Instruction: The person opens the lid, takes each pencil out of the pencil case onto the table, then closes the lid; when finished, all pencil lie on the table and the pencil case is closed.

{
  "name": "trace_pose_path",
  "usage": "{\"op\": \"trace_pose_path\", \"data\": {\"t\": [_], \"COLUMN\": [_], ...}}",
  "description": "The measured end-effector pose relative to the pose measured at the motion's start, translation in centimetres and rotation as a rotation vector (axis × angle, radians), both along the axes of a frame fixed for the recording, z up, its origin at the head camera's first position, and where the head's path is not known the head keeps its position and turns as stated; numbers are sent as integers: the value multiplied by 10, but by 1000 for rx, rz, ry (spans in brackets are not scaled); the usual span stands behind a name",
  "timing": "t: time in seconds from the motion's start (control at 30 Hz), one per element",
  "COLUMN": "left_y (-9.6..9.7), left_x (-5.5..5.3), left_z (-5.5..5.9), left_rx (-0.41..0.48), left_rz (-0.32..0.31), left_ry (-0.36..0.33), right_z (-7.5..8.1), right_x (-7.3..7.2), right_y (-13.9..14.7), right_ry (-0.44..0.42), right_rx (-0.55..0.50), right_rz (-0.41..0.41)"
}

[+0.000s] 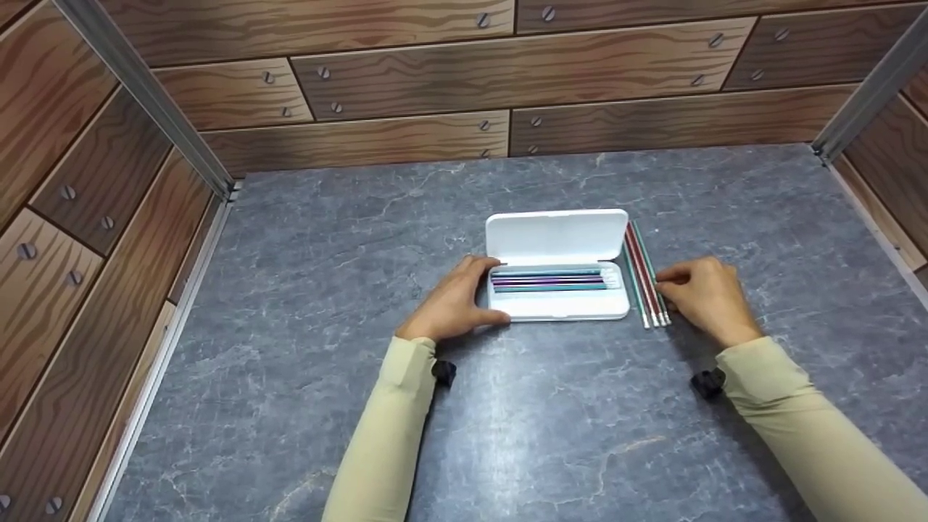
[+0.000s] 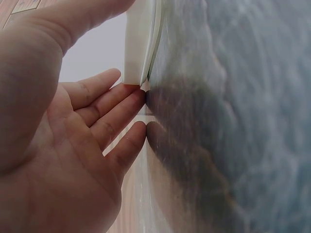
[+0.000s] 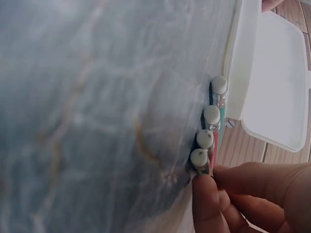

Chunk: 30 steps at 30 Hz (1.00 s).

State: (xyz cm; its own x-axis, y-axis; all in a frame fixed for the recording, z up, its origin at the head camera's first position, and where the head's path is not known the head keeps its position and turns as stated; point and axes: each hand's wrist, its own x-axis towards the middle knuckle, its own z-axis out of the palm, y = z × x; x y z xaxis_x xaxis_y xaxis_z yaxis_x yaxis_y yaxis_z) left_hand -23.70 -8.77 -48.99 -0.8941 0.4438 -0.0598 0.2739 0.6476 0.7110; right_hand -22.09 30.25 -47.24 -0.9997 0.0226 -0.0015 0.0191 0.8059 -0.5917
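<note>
A white pencil case lies with its lid raised at the back. Inside is a row of several teal, purple and dark pencils, their eraser ends to the right. My left hand holds the case's left end, thumb at the front edge and fingers at the back corner. Right of the case lie several red and green pencils side by side, white erasers towards me. My right hand pinches the outermost green pencil near its eraser end, between thumb and index finger.
The grey marbled tabletop extends around the case. Wood-patterned panels stand at the back and both sides, with metal posts at the corners. A small black device sits at each wrist.
</note>
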Motion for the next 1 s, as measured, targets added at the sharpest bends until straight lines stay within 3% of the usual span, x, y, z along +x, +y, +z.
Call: {"op": "trace_pose_path", "data": {"t": [0.17, 0.27, 0.4, 0.57, 0.67, 0.77, 0.87, 1.0], "left_y": [-1, -1, -1, -1, -1, -1, 0, 0], "left_x": [0, -1, -1, -1, -1, -1, -1, -1], "left_z": [0, 0, -1, -1, 0, 0, 0, -1], "left_rx": [-4, 0, 3, -4, -8, -11, -14, -18], "left_rz": [2, -3, -7, 0, -1, -1, -3, -4], "left_ry": [-5, 4, 7, 3, 3, 4, 0, -7], "right_z": [5, 10, 13, 11, 8, 7, 7, 6], "right_x": [-1, -3, -9, -18, -23, -24, -24, -23], "right_y": [-6, -13, -26, -47, -59, -68, -75, -79], "right_ry": [81, 144, 229, 248, 271, 282, 270, 316], "right_rx": [7, 7, -23, -17, 51, 149, 247, 311], "right_rz": [-13, 34, 185, 413, 546, 621, 639, 647]}}
